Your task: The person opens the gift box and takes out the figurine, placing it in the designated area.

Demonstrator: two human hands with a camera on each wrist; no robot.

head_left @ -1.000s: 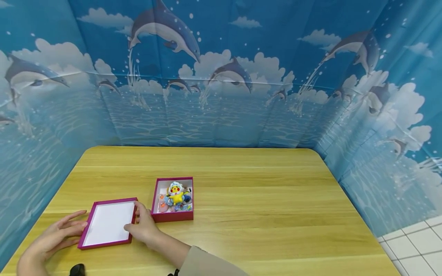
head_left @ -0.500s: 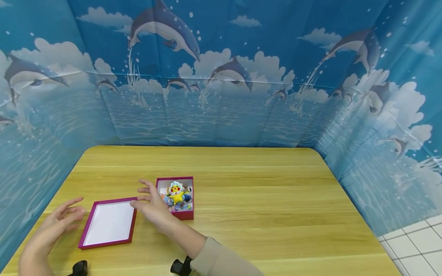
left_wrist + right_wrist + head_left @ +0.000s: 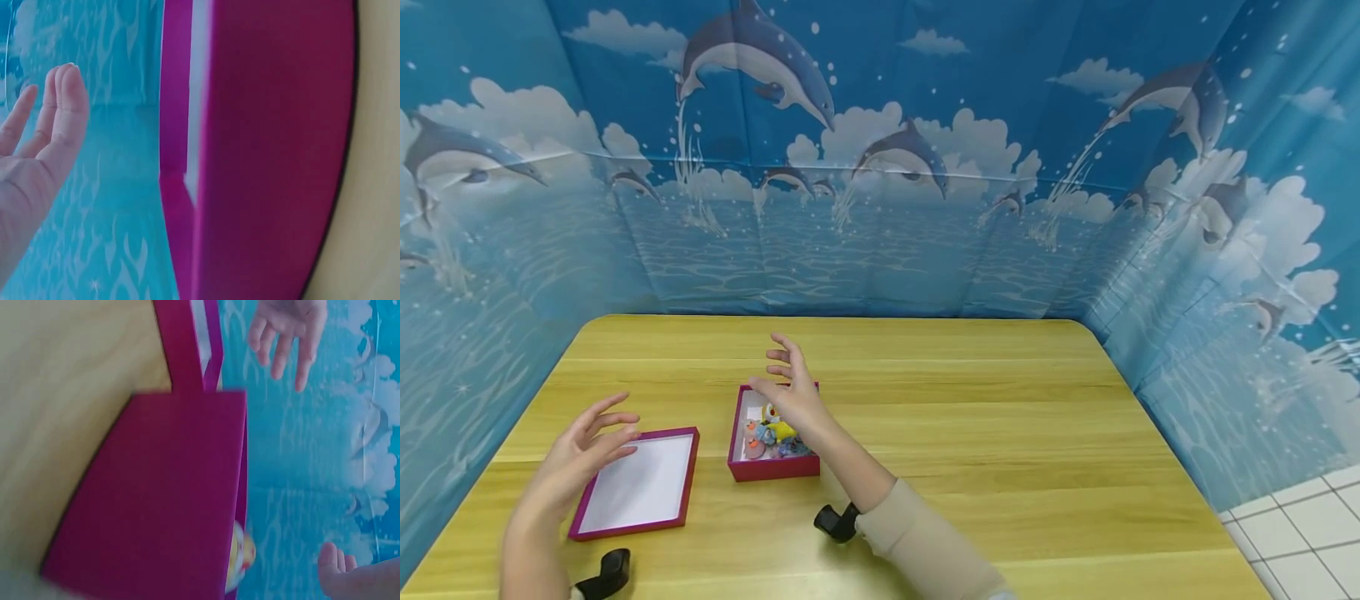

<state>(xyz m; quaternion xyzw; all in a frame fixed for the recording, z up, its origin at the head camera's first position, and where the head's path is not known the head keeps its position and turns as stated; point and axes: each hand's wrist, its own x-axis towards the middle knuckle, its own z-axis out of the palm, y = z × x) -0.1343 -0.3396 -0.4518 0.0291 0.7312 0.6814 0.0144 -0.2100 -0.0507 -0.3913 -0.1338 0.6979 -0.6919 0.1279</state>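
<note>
My left hand [image 3: 576,462] hovers over the left side of the white-lined magenta box lid [image 3: 651,487], fingers loosely spread and holding nothing. In the left wrist view the left hand [image 3: 47,144] is apart from the lid's magenta side [image 3: 269,144]. My right hand [image 3: 797,404] is above the magenta box [image 3: 775,468], fingers relaxed and grasping nothing. Inside the box lie small toys, among them a yellow figure [image 3: 781,431] partly hidden by that hand and pink duck-like pieces [image 3: 754,448]. The right wrist view has the box's outer wall [image 3: 150,494] up close.
Both things stand on the left part of a wood-grain table [image 3: 970,450]. A dolphin-print curtain [image 3: 880,250] hangs behind and along the sides. Black wrist-worn devices [image 3: 837,523] sit below the hands. White floor tiles [image 3: 1300,533] show at lower right.
The right hand has let go of the lid and moved right and away, over the toy box. My left hand has come off the lid's edge and risen over it. The lid lies still.
</note>
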